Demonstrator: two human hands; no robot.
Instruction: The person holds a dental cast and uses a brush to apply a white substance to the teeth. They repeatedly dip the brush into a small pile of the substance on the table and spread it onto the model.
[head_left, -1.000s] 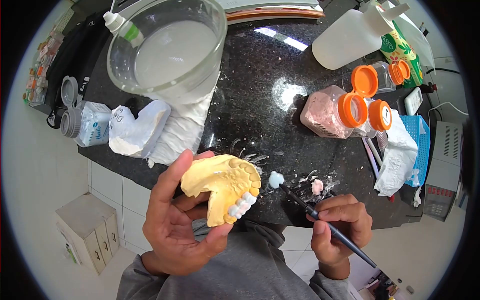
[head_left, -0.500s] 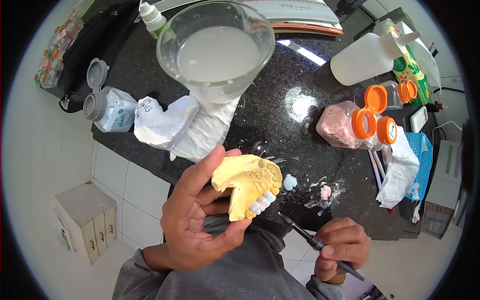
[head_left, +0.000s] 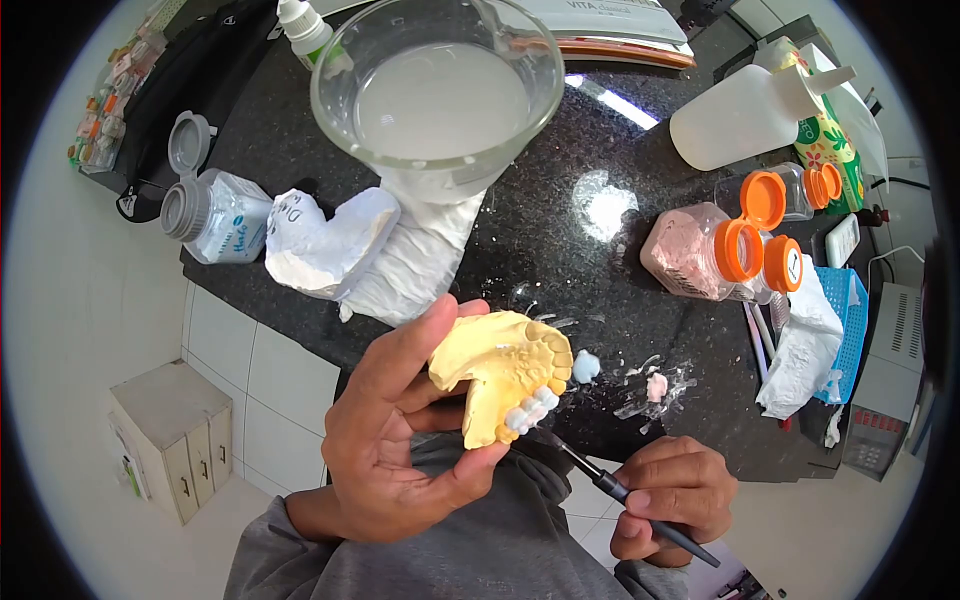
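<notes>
A yellow plaster dental model (head_left: 495, 362) is held up in my left hand (head_left: 392, 450), with thumb and fingers gripping its edges. White-and-pink built-up teeth (head_left: 532, 409) sit along its lower right side. My right hand (head_left: 678, 500) pinches a black-handled brush (head_left: 612, 487) by the handle. The brush's tip points up and left, close beside the built-up teeth. On the black counter past the model lie a pale blue dab of paste (head_left: 586, 367) and a pink dab (head_left: 656, 388) with smears around it.
A glass bowl of cloudy liquid (head_left: 442, 100) stands at the back on a white cloth (head_left: 420, 262). Left of it are a white plaster model (head_left: 330, 243) and a grey-lidded jar (head_left: 228, 218). Orange-lidded jars (head_left: 690, 250), a squeeze bottle (head_left: 735, 118) and a crumpled tissue (head_left: 800, 350) stand right.
The brush has moved left, bringing its tip to the built-up teeth. The dental model has shifted slightly right in view, still in my left hand.
</notes>
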